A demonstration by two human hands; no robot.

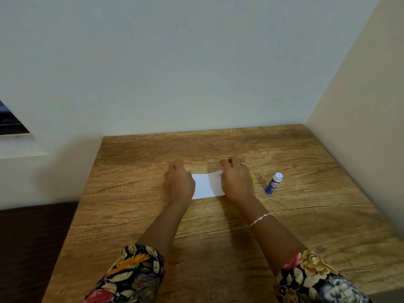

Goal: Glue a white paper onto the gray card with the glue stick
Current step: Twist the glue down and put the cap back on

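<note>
It looked like a plain room in a home: a wood-grain table [218,237] stood pushed into a corner between bare pale walls [175,62], with a window sill [19,149] off to the left and dark flooring [28,248] below it.

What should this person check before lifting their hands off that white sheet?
1. White paper sheet flat on the wooden table: not ok, its right edge curls up.
2. Left hand on the sheet's left end: ok.
3. Right hand on its right end: ok.
4. Gray card beneath: cannot tell, hidden.
5. Blue glue stick out of the way: ok, lying to the right.
6. Its white end capped: cannot tell.
</note>
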